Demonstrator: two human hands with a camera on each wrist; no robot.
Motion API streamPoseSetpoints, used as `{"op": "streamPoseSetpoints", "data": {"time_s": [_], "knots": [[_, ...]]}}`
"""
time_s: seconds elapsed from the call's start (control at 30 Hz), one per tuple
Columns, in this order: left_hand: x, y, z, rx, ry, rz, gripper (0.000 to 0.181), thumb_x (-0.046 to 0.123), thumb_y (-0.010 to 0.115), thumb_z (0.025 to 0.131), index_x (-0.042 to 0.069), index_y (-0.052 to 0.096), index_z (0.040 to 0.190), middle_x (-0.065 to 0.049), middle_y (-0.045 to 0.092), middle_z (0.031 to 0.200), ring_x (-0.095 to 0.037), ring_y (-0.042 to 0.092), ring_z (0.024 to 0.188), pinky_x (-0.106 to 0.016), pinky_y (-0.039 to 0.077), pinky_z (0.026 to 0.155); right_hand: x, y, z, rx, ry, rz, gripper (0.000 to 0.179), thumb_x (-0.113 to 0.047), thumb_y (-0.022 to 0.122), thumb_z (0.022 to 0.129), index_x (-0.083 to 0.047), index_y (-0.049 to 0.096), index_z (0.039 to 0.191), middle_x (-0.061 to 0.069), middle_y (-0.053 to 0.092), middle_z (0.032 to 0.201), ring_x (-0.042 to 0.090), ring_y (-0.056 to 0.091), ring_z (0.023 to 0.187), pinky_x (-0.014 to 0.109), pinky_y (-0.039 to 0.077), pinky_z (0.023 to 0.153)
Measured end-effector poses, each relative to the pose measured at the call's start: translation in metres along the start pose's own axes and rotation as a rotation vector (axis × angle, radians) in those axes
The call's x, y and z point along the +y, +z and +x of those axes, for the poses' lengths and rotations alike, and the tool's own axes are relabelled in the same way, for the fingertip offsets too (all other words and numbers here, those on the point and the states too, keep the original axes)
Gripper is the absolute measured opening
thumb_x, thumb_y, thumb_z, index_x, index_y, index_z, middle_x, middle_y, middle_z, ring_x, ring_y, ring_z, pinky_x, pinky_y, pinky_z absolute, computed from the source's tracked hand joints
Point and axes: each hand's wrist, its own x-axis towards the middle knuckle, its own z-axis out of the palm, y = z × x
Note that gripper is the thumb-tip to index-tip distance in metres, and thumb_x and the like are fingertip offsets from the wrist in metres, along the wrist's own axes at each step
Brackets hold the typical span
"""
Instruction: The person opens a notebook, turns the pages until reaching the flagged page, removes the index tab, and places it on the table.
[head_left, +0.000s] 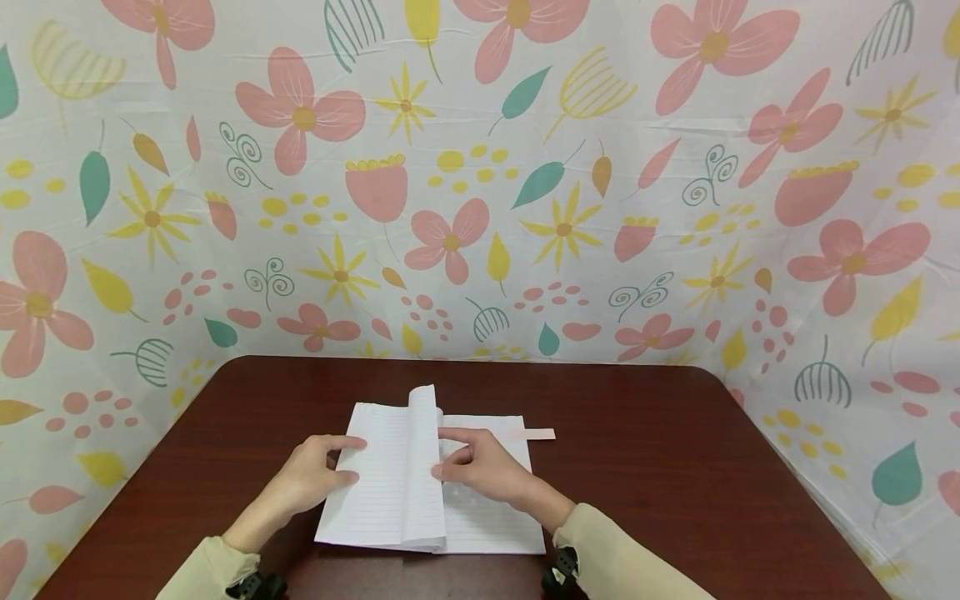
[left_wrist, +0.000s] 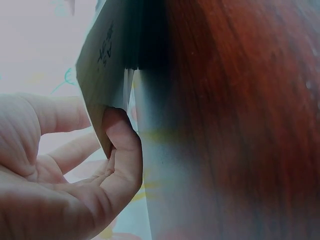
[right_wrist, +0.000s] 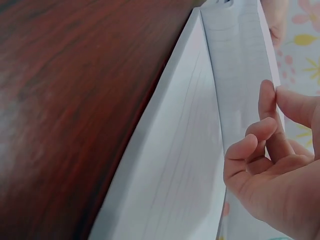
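Observation:
A notebook (head_left: 491, 521) with lined white pages lies spread on the table, and a leaf or small stack of pages (head_left: 423, 483) stands curled up along its middle. My left hand (head_left: 303, 475) grips the left edge of the notebook. In the left wrist view, dark handwriting shows on the sheet (left_wrist: 95, 75) between its thumb and fingers. My right hand (head_left: 491, 471) is at the free edge of the raised pages; in the right wrist view its thumb and forefinger pinch that edge (right_wrist: 270, 55). A pale pink strip (head_left: 540, 434) sticks out past the notebook's right side.
The dark brown wooden table (head_left: 660, 467) reaches out on both sides of the notebook. A white cloth (head_left: 465, 325) printed with flowers and leaves hangs behind the table and along its sides. Black wrist devices (head_left: 562, 571) sit at both light sleeves.

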Motion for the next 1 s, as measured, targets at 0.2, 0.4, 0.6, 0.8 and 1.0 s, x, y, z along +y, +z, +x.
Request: {"op": "streamPoseSetpoints", "data": {"time_s": [0.2,0.4,0.6,0.8,1.0], "knots": [[0.000,0.000,0.000,-0.001,-0.002,-0.014,0.043,-0.005,0.080,0.085,0.003,0.075,0.126,-0.008,0.068,0.094,-0.020,0.063,0.075,-0.037,0.055,0.065,-0.002,0.011,0.008,-0.003,-0.010,-0.016,0.062,-0.014,0.077,0.096,0.003,0.053,0.151,0.005,0.079,0.091,0.008,0.068,0.089,0.027,0.048,0.077],[0.000,0.000,-0.001,0.007,0.002,-0.005,0.042,-0.005,0.081,0.084,0.004,0.076,0.125,-0.008,0.068,0.097,-0.020,0.063,0.076,-0.036,0.055,0.065,-0.003,0.019,0.015,-0.008,-0.020,-0.043,0.061,-0.016,0.078,0.096,0.003,0.055,0.149,0.003,0.079,0.088,0.006,0.066,0.087,0.025,0.047,0.078],[0.000,0.001,0.001,0.015,-0.005,0.001,0.042,-0.005,0.081,0.084,0.004,0.076,0.125,-0.009,0.068,0.099,-0.020,0.064,0.077,-0.037,0.056,0.065,-0.005,0.024,0.019,-0.020,-0.039,-0.065,0.059,-0.018,0.077,0.097,0.001,0.056,0.149,0.000,0.078,0.088,0.005,0.063,0.082,0.025,0.045,0.073],[0.000,0.001,0.001,0.014,-0.010,0.006,0.042,-0.005,0.080,0.084,0.003,0.075,0.125,-0.010,0.068,0.102,-0.020,0.064,0.078,-0.037,0.057,0.065,-0.006,0.028,0.023,-0.026,-0.070,-0.090,0.059,-0.021,0.078,0.097,-0.003,0.058,0.150,-0.003,0.076,0.092,0.007,0.065,0.081,0.025,0.049,0.070],[0.001,0.001,0.000,0.008,-0.013,-0.002,0.042,-0.004,0.079,0.085,0.003,0.075,0.126,-0.009,0.068,0.098,-0.020,0.064,0.077,-0.037,0.056,0.065,-0.008,0.030,0.025,-0.042,-0.082,-0.125,0.057,-0.025,0.077,0.099,-0.005,0.059,0.149,-0.002,0.075,0.100,0.008,0.066,0.086,0.025,0.052,0.073]]}}
